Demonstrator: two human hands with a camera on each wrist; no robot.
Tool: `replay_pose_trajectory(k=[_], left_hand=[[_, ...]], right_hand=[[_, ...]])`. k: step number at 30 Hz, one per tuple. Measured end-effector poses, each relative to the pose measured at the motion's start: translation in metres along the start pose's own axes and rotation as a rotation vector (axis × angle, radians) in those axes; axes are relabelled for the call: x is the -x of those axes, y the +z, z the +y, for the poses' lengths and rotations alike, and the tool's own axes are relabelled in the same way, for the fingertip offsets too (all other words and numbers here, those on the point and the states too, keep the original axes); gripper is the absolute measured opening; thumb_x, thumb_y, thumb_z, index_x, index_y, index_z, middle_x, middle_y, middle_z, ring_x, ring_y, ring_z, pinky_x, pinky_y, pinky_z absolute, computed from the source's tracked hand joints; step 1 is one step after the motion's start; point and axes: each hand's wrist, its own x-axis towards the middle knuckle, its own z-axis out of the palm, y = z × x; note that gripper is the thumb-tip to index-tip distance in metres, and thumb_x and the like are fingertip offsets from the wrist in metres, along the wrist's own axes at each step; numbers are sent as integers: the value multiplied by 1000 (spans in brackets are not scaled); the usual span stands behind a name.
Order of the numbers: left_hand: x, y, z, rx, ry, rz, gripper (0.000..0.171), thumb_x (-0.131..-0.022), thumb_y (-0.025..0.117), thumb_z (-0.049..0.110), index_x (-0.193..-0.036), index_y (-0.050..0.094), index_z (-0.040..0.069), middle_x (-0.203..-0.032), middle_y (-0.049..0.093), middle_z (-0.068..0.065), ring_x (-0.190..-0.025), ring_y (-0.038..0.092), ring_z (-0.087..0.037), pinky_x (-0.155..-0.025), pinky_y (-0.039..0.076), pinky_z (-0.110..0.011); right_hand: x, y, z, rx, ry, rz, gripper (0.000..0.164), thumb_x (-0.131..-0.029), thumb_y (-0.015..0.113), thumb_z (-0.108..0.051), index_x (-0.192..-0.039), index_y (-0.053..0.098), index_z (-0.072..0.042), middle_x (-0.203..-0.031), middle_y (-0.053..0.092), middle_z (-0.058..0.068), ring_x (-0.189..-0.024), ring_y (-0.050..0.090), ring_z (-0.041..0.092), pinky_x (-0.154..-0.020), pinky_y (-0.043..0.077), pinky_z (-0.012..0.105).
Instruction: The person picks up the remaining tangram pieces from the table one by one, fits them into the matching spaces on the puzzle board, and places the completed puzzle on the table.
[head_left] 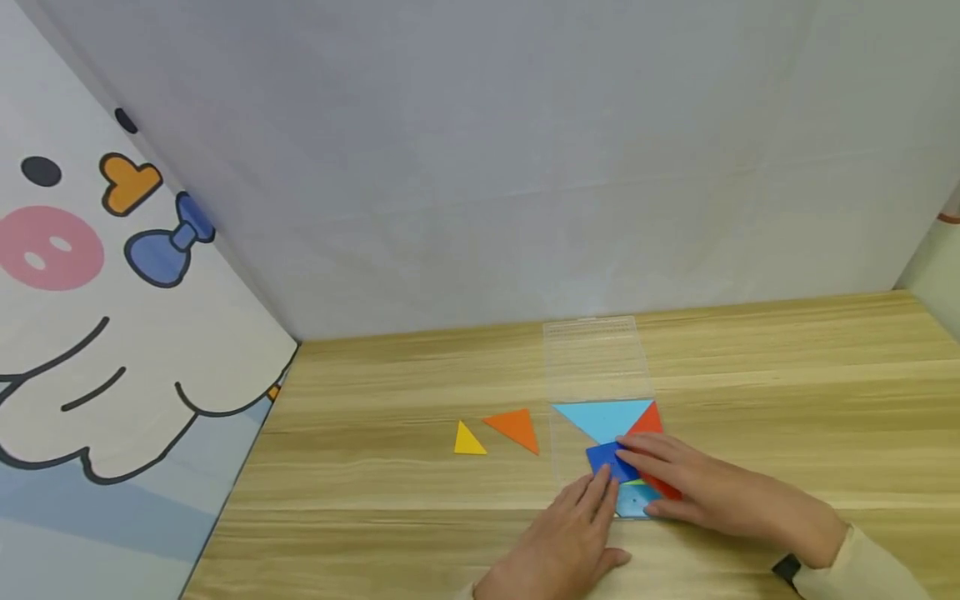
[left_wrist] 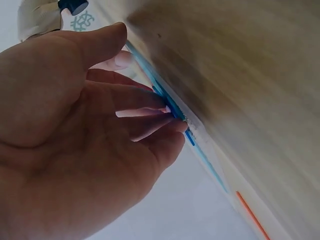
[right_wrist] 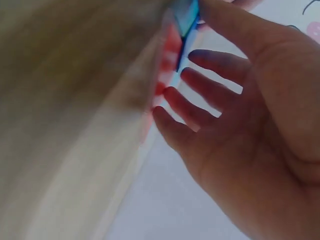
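A dark blue four-sided tile [head_left: 602, 457] lies among the tangram pieces in a clear plastic tray [head_left: 561, 454], overlapping its neighbours in the head view. My left hand [head_left: 572, 529] touches its near edge with extended fingertips. From the other side, fingertips of my right hand [head_left: 701, 485] rest at its right edge and over the large red triangle [head_left: 649, 422], which they partly cover. A light blue triangle [head_left: 603, 415] fills the tray's far side. Near the front lies a medium blue piece [head_left: 633, 501], with the right thumb beside it. A green sliver [head_left: 636, 482] shows between.
Left of the tray, an orange triangle [head_left: 517, 428] and a small yellow triangle [head_left: 468, 441] lie on the wood-grain table [head_left: 360, 467]. The clear lid [head_left: 596, 360] extends behind the tray. A pale curtain [head_left: 525, 167] stands along the table's back edge.
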Motion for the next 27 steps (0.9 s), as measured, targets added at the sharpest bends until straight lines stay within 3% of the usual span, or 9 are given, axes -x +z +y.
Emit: replay_pose_trajectory(k=[4, 8, 13, 17, 20, 27], left_hand=[[-3, 2, 2, 17, -20, -6, 75, -107, 35, 57, -160, 32, 4, -168, 26, -10, -151, 29, -18, -121, 26, -26], [-3, 3, 2, -15, -25, 13, 77, -107, 34, 59, -159, 33, 3, -167, 28, -11, -149, 32, -19, -120, 27, -25], [-2, 4, 3, -55, -23, 32, 77, -107, 32, 60, -159, 35, 3, -165, 31, -12, -150, 32, -20, -120, 27, -25], [-1, 3, 1, 38, -24, 2, 76, -107, 33, 58, -160, 33, 4, -167, 27, -11, -153, 27, -19, -120, 26, -26], [-1, 3, -1, 89, -15, -1, 75, -108, 36, 56, -160, 31, 3, -168, 26, -11, -154, 24, -19, -120, 26, -26], [0, 2, -3, -28, -33, 28, 73, -107, 34, 57, -159, 36, 6, -166, 32, -6, -153, 28, -18, -121, 25, -28]], right_hand=[[2, -5, 2, -27, 2, -50, 62, -93, 77, -25, -145, 55, 1, -144, 51, 18, -127, 52, 32, -97, 55, 36], [2, -8, 2, -63, 20, -96, 60, -91, 80, -23, -142, 57, 1, -140, 53, 20, -121, 54, 36, -94, 57, 39], [0, -8, 0, -68, 24, -85, 53, -88, 82, -15, -136, 63, -5, -134, 57, 16, -116, 58, 32, -90, 58, 39], [2, -6, -2, -20, -12, -54, 47, -88, 81, -9, -133, 68, -6, -129, 59, 15, -112, 60, 31, -87, 59, 40], [6, -5, -4, 29, -28, -28, 44, -89, 80, -9, -132, 69, -8, -127, 60, 15, -110, 62, 30, -84, 60, 38], [9, -1, -5, 86, -66, 42, 29, -104, 63, -26, -125, 74, -8, -125, 61, 12, -108, 62, 26, -85, 59, 33]])
